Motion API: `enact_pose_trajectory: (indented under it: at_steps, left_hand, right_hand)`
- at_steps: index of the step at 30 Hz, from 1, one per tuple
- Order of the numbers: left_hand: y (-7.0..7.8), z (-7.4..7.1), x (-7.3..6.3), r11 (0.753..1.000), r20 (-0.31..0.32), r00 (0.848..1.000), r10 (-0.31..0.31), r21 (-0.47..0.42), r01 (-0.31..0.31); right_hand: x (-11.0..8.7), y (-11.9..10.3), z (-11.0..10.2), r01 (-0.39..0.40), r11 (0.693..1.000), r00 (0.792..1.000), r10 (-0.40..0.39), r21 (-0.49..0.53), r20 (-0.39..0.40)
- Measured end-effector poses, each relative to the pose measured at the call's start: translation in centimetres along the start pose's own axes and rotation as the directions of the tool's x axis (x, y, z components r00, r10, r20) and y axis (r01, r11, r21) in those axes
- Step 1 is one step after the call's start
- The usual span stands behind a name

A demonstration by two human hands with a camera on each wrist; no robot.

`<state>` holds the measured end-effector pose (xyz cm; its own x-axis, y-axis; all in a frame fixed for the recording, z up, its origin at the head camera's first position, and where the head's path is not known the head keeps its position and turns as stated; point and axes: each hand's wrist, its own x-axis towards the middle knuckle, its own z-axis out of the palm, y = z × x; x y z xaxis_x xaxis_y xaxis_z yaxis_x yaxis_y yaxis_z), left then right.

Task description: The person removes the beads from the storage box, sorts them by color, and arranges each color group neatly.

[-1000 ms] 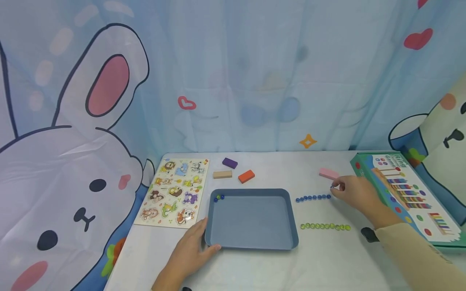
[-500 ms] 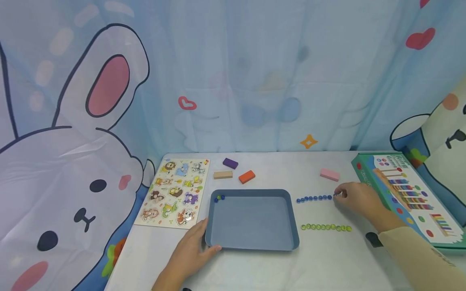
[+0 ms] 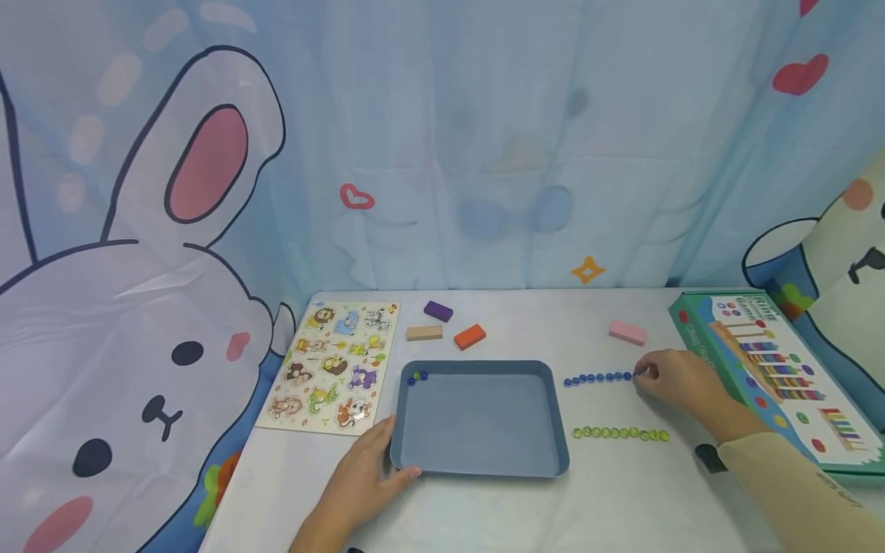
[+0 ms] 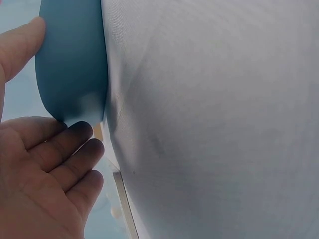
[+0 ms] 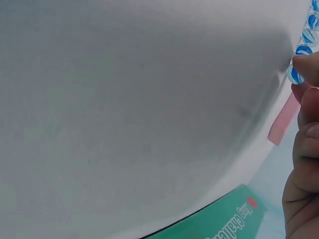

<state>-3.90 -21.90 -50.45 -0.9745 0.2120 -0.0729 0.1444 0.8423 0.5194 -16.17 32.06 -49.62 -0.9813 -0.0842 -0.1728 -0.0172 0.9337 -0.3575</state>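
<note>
A blue-grey tray lies mid-table, with a few small blue and green marbles in its far left corner. My left hand rests at its near left corner; in the left wrist view the thumb touches the tray wall and the loosely extended fingers lie by its corner. My right hand pinches a blue-swirled glass marble between thumb and index finger, at the right end of a row of blue marbles. Nearer me runs a row of yellow-green marbles.
An animal puzzle board lies left of the tray. Behind it are purple, tan and orange blocks. A pink block sits beyond the blue row. A green game box stands at the right.
My right hand has come down and slightly right, bringing its blue marble from above the row to the row's right end. My left hand and the tray stay put.
</note>
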Motion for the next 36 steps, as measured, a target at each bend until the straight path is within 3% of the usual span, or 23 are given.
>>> enact_pose_trajectory:
  at_steps: [4,9,16,21,26,28,36]
  left_hand:
    - [0.0,0.0,0.0,1.000,-0.001,1.000,-0.001,-0.005,0.001]
    - [-0.1,0.0,0.0,1.000,-0.001,1.000,-0.002,-0.004,0.002]
    - [-0.2,0.1,0.0,1.000,-0.007,1.000,0.003,0.000,-0.003]
    - [-0.3,0.3,0.0,1.000,-0.008,1.000,0.005,-0.011,-0.005]
    - [-0.5,0.5,-0.1,1.000,-0.006,1.000,-0.003,-0.009,0.003]
    - [-0.5,0.5,0.0,1.000,-0.004,1.000,-0.006,-0.006,0.006]
    - [-0.5,0.5,0.0,1.000,-0.014,1.000,0.008,0.003,-0.008]
  right_hand:
    - [-0.1,0.1,-0.4,0.001,0.999,1.000,0.000,0.046,-0.023]
    - [-0.1,-0.3,-1.4,0.048,0.997,0.991,-0.039,0.067,-0.127]
    - [-0.1,-2.6,-2.1,0.062,0.997,0.978,-0.052,0.043,-0.203]
    - [0.0,-5.9,-1.3,0.149,0.989,0.947,-0.140,0.009,-0.289]
    - [0.7,-10.1,0.1,0.311,0.948,0.870,-0.312,-0.064,-0.381]
    - [1.1,-11.9,0.7,0.353,0.932,0.851,-0.355,-0.078,-0.388]
    - [1.9,-19.7,2.8,0.414,0.908,0.846,-0.413,-0.073,-0.337]
